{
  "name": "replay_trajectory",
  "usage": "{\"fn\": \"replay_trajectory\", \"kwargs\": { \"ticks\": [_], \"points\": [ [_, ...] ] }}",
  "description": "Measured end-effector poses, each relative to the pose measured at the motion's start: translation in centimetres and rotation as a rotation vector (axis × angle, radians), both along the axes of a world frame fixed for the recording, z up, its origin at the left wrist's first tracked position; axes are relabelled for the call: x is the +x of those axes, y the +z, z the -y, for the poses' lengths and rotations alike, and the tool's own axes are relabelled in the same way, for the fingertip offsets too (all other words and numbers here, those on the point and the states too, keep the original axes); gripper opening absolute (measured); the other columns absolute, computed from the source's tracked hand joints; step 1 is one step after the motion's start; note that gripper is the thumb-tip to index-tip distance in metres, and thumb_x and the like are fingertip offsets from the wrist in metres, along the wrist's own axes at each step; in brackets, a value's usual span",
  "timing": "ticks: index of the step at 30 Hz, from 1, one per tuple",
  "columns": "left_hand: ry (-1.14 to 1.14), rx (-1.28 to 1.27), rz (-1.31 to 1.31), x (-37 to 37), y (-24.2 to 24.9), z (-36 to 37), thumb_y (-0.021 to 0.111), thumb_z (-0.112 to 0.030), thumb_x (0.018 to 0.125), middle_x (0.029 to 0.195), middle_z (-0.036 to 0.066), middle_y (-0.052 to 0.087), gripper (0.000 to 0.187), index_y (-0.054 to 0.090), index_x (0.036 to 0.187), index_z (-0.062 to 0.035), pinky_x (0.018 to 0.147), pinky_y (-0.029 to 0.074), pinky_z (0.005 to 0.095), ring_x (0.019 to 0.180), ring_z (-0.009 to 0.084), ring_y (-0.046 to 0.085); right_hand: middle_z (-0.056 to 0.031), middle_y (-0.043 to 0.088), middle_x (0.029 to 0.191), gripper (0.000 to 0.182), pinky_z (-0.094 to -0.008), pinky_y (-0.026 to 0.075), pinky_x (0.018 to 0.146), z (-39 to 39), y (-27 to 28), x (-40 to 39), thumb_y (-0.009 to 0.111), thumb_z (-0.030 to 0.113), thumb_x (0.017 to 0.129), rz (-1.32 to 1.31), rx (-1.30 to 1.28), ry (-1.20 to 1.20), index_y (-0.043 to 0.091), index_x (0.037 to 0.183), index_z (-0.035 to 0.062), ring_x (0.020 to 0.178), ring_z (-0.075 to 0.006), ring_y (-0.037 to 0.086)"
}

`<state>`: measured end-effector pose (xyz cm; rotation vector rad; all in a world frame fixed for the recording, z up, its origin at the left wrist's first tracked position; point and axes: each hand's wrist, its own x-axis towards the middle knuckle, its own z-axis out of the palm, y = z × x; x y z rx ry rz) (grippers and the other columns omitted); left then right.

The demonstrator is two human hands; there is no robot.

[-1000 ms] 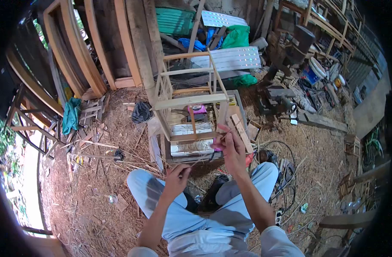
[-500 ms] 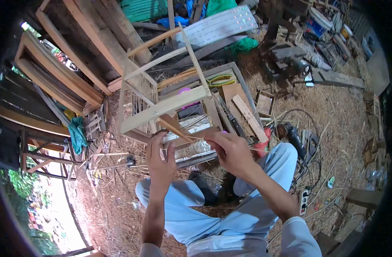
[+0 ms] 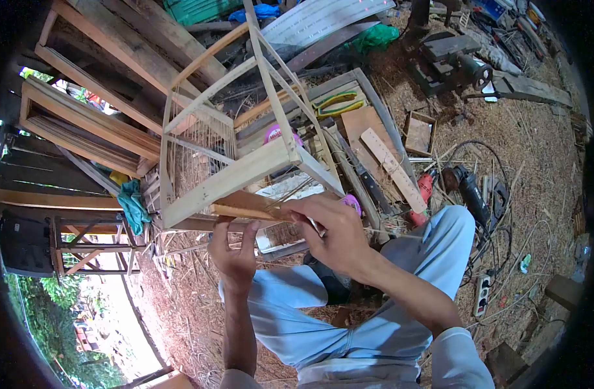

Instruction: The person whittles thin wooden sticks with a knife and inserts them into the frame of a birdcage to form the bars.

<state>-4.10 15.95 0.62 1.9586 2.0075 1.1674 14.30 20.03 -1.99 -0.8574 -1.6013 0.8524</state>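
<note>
A pale wooden cage frame (image 3: 235, 178) with thin upright bars on its left side stands tilted before me, over a shallow wooden tray (image 3: 404, 165). A short wooden slat (image 3: 242, 212) lies between my hands, just below the frame's near rail. At its left part, my left hand (image 3: 233, 259) grips from below with thumb and fingertips. My right hand (image 3: 336, 233) has its fingers bent around the slat's right end; its fingertips are partly hidden. Thin sticks (image 3: 297, 188) show behind the slat, over the tray.
In the tray lie a handsaw (image 3: 362, 175), a pale wooden strip (image 3: 391, 168) and a yellow-black band (image 3: 339, 104). Right of it are a red-black power tool (image 3: 423, 194), an angle grinder (image 3: 469, 191) and a power strip (image 3: 482, 295). A bench vise (image 3: 462, 68) stands farther back.
The cage frame now appears nearer and more tilted. The slat between my hands has risen close under the frame's near rail, and the view has shifted.
</note>
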Motion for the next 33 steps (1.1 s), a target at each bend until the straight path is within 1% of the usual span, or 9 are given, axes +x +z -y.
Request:
{"fn": "replay_trajectory", "kwargs": {
  "ticks": [2, 6, 10, 17, 19, 22, 26, 29, 33],
  "points": [
    [0.0, -0.025, 0.011, -0.1, 0.2, -0.2, 0.071, -0.008, 0.077, 0.093, 0.018, 0.065, 0.03, 0.059, 0.101, 0.0037, 0.078, 0.046, 0.0347, 0.086, 0.0288, 0.063, -0.0149, 0.064, 0.083, 0.023, -0.0355, 0.051, 0.062, 0.1, 0.2, 0.2, 0.06, -0.003, 0.074, 0.019, -0.129, 0.049, 0.064, 0.096, 0.0015, 0.072, -0.031, 0.063],
    [0.05, -0.127, 0.08, -0.2, 0.8, -0.5, 0.075, -0.012, 0.072, 0.092, 0.018, 0.065, 0.033, 0.06, 0.098, 0.0029, 0.076, 0.047, 0.0338, 0.085, 0.028, 0.063, -0.016, 0.064, 0.084, 0.02, -0.0353, 0.051, 0.061, 0.1, -0.4, -0.3, 0.06, -0.002, 0.077, 0.028, -0.1, 0.047, 0.064, 0.097, -0.0001, 0.071, -0.0317, 0.063],
    [0.011, -0.082, 0.06, -1.0, 0.3, -0.9, 0.076, -0.014, 0.071, 0.09, 0.017, 0.065, 0.034, 0.061, 0.096, 0.002, 0.075, 0.047, 0.0341, 0.083, 0.028, 0.063, -0.0163, 0.064, 0.085, 0.02, -0.0343, 0.051, 0.062, -0.2, -0.8, -0.3, 0.061, -0.001, 0.078, 0.039, -0.101, 0.099, 0.064, 0.098, 0.001, 0.072, -0.0314, 0.063],
    [-0.02, -0.119, -0.005, -1.6, 0.2, -1.0, 0.075, -0.005, 0.07, 0.092, 0.014, 0.065, 0.028, 0.062, 0.095, -0.0005, 0.076, 0.047, 0.0347, 0.083, 0.0265, 0.062, -0.0129, 0.065, 0.084, 0.017, -0.0312, 0.05, 0.056, -0.4, -0.3, -0.4, 0.064, 0.0, 0.078, -0.04, -0.152, 0.065, 0.065, 0.094, 0.0003, 0.068, -0.023, 0.063],
    [-0.024, -0.114, -0.056, -1.7, -0.1, -1.0, 0.075, -0.002, 0.069, 0.093, 0.013, 0.065, 0.028, 0.062, 0.095, -0.0007, 0.076, 0.047, 0.0349, 0.084, 0.0257, 0.062, -0.0129, 0.065, 0.083, 0.016, -0.0307, 0.049, 0.055, -0.4, -0.6, -0.8, 0.065, 0.001, 0.078, -0.064, -0.14, 0.072, 0.066, 0.094, 0.0, 0.066, -0.0226, 0.063],
    [-0.038, -0.102, 0.052, -1.8, -0.2, -1.0, 0.075, 0.0, 0.068, 0.093, 0.012, 0.065, 0.029, 0.062, 0.095, -0.0009, 0.077, 0.047, 0.0353, 0.085, 0.0243, 0.062, -0.013, 0.065, 0.081, 0.015, -0.0295, 0.049, 0.053, -0.4, -0.2, -1.1, 0.066, 0.002, 0.078, -0.109, -0.152, 0.078, 0.066, 0.093, -0.0003, 0.063, -0.0216, 0.062],
    [-0.066, -0.096, -0.042, -1.2, 0.7, -1.1, 0.074, 0.001, 0.069, 0.092, 0.011, 0.065, 0.03, 0.062, 0.096, -0.0015, 0.077, 0.047, 0.035, 0.085, 0.0236, 0.061, -0.0133, 0.064, 0.08, 0.016, -0.028, 0.047, 0.05, -0.5, -0.4, -1.4, 0.066, 0.001, 0.078, -0.092, -0.137, 0.117, 0.066, 0.094, 0.0, 0.06, -0.0192, 0.062],
    [-0.072, -0.083, -0.068, -1.4, 0.4, -1.0, 0.075, 0.001, 0.068, 0.092, 0.011, 0.065, 0.031, 0.062, 0.096, -0.0015, 0.078, 0.046, 0.0347, 0.085, 0.0236, 0.061, -0.0137, 0.064, 0.079, 0.017, -0.0283, 0.047, 0.05, -0.2, 0.1, -1.7, 0.065, -0.002, 0.078, -0.142, -0.227, 0.127, 0.065, 0.095, -0.0003, 0.06, -0.0192, 0.061],
    [-0.112, -0.015, -0.087, -1.6, 0.2, -1.1, 0.077, -0.001, 0.067, 0.092, 0.011, 0.065, 0.034, 0.062, 0.097, -0.0008, 0.081, 0.045, 0.0338, 0.087, 0.0224, 0.061, -0.0136, 0.064, 0.079, 0.018, -0.0288, 0.048, 0.053, -0.2, -0.4, -2.0, 0.064, -0.003, 0.078, -0.201, -0.183, 0.141, 0.065, 0.096, -0.0007, 0.062, -0.0207, 0.062]
  ]
}}
